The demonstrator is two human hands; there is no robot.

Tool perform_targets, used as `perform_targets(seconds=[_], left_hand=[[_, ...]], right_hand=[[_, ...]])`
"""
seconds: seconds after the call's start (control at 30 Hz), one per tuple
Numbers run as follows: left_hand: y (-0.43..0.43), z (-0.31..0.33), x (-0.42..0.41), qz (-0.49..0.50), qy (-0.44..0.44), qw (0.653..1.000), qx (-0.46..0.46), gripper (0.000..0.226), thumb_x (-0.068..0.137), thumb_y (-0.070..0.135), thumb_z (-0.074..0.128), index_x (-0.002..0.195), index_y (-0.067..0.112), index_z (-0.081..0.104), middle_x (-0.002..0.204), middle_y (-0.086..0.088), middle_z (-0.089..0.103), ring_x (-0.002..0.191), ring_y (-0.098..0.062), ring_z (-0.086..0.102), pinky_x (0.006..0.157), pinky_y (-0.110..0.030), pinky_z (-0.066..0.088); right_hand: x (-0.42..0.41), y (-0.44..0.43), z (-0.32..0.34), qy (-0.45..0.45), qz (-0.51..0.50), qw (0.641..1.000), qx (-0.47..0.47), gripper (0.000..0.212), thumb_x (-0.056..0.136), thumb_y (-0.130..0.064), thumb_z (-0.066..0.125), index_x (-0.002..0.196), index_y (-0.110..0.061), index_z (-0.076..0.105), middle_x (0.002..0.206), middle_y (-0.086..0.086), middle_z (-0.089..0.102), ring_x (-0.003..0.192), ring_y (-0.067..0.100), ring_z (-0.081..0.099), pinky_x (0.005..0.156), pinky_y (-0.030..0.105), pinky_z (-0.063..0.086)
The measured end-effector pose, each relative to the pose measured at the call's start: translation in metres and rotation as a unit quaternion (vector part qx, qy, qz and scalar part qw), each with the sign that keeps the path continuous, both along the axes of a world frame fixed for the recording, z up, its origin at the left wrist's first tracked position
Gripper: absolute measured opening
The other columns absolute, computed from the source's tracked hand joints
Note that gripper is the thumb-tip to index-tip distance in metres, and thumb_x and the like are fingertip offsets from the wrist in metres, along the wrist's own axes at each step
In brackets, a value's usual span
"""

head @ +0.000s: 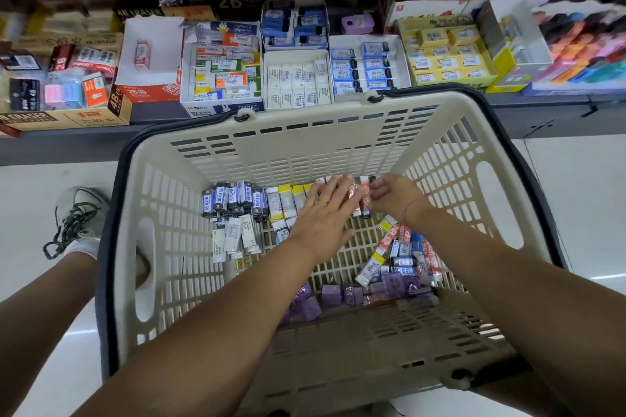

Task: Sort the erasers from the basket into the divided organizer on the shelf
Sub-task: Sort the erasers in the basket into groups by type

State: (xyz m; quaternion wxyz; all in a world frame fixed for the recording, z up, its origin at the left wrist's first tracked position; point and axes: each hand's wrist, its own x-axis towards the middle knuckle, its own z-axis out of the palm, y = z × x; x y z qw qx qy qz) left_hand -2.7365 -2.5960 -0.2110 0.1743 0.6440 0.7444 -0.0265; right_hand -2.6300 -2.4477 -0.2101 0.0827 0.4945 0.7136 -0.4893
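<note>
Your forearms enter the cream slotted plastic basket (305, 135); left hand (325, 217), fingers straight, steadies the red-and-white wrapped erasers (364, 196) at its far wall, which the right hand (394, 198) pinches, apparently to lift.

The left hand (321, 213) wore a slim gold ring (322, 201); both forearms were bare; a thin line crossed the wrist of the right hand (389, 196), band or crease unclear; one foot wore a pale shoe (81, 203), dark green laces (72, 225) and a white sock (83, 246).
</note>
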Motion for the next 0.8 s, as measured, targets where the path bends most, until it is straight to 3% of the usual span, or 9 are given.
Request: perform_targets(seconds=[0.1, 0.23, 0.3, 0.47, 0.6, 0.7, 0.8], left_hand=[[0.003, -0.002, -0.002, -0.008, 0.001, 1.000, -0.009, 0.075, 0.099, 0.044, 0.040, 0.152, 0.024, -0.008, 0.159, -0.005, -0.017, 0.147, -0.025, -0.012, 0.116, -0.043, -0.011], [0.001, -0.006, -0.004, -0.003, -0.004, 1.000, -0.015, 0.076, 0.099, 0.044, 0.041, 0.152, 0.024, -0.010, 0.159, -0.005, -0.019, 0.147, -0.025, -0.012, 0.118, -0.043, -0.009], [0.000, -0.008, -0.004, -0.002, -0.008, 1.000, -0.013, 0.077, 0.099, 0.043, 0.041, 0.152, 0.024, -0.011, 0.159, -0.005, -0.021, 0.147, -0.024, -0.014, 0.119, -0.041, -0.008], [-0.002, -0.012, -0.006, -0.001, -0.008, 1.000, -0.012, 0.078, 0.100, 0.043, 0.040, 0.151, 0.020, -0.014, 0.158, -0.004, -0.023, 0.146, -0.022, -0.018, 0.118, -0.037, -0.012], [-0.001, -0.013, -0.009, -0.001, -0.014, 1.000, -0.016, 0.079, 0.100, 0.044, 0.039, 0.151, 0.019, -0.015, 0.158, -0.004, -0.024, 0.146, -0.021, -0.019, 0.117, -0.036, -0.012], [0.000, -0.013, -0.010, 0.000, -0.021, 1.000, -0.019, 0.079, 0.100, 0.045, 0.039, 0.150, 0.019, -0.016, 0.157, -0.003, -0.024, 0.146, -0.021, -0.019, 0.117, -0.036, -0.012], [0.000, -0.012, -0.011, -0.001, -0.022, 1.000, -0.022, 0.079, 0.100, 0.046, 0.038, 0.151, 0.019, -0.016, 0.157, -0.003, -0.024, 0.146, -0.020, -0.019, 0.118, -0.036, -0.011]], right_hand=[[0.002, -0.009, -0.004, -0.035, 0.109, 0.992, 0.061, 0.036, 0.074, 0.002, 0.070, 0.104, -0.016, 0.061, 0.083, -0.003, 0.061, 0.082, 0.014, 0.058, 0.084, 0.032, 0.049], [0.001, -0.018, -0.002, -0.068, 0.170, 0.971, 0.152, 0.057, 0.073, -0.015, 0.078, 0.124, -0.017, 0.052, 0.114, 0.002, 0.060, 0.104, 0.021, 0.060, 0.091, 0.036, 0.049], [0.000, -0.020, -0.001, -0.071, 0.169, 0.970, 0.159, 0.052, 0.076, -0.018, 0.075, 0.123, -0.017, 0.052, 0.113, 0.000, 0.060, 0.104, 0.020, 0.059, 0.087, 0.031, 0.048], [-0.003, -0.020, -0.002, -0.077, 0.135, 0.974, 0.165, 0.021, 0.084, -0.015, 0.066, 0.103, -0.013, 0.057, 0.082, 0.001, 0.063, 0.090, 0.024, 0.064, 0.068, 0.024, 0.039], [0.001, -0.019, -0.004, -0.083, 0.176, 0.967, 0.163, 0.037, 0.078, -0.011, 0.071, 0.112, -0.013, 0.056, 0.104, 0.005, 0.066, 0.097, 0.024, 0.063, 0.079, 0.027, 0.047], [0.003, -0.023, -0.006, -0.133, 0.229, 0.945, 0.193, 0.052, 0.075, -0.024, 0.076, 0.119, -0.017, 0.051, 0.119, 0.004, 0.055, 0.103, 0.025, 0.060, 0.086, 0.034, 0.049], [0.002, -0.026, -0.006, -0.177, 0.288, 0.913, 0.230, 0.055, 0.073, -0.037, 0.076, 0.118, -0.017, 0.051, 0.119, 0.002, 0.048, 0.107, 0.024, 0.056, 0.089, 0.035, 0.044]])
